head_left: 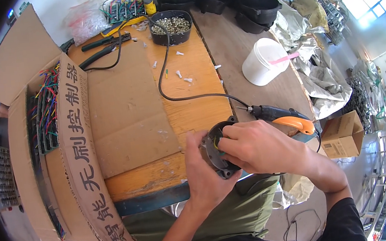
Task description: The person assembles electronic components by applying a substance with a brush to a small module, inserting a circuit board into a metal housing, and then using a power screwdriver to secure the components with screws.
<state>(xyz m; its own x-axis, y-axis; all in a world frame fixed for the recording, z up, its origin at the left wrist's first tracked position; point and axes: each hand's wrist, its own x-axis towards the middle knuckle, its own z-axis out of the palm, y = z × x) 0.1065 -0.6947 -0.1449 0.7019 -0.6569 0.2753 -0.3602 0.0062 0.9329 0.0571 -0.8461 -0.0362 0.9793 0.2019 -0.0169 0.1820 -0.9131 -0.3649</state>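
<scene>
At the table's front edge, my left hand is closed round the side of a round black housing, thumb along its far left rim. The fingers of my right hand reach down inside the same housing, pinching or pressing something there. A bit of yellow shows beside those fingertips, too small to name. Just beyond my right hand lies a black and orange electric screwdriver, a dark cable running back from that area across the table.
An open cardboard box of wired circuit boards stands at the left. Toward the back are pliers, a black bowl of small screws, and several black housings. A white bucket sits right; small white connectors lie scattered.
</scene>
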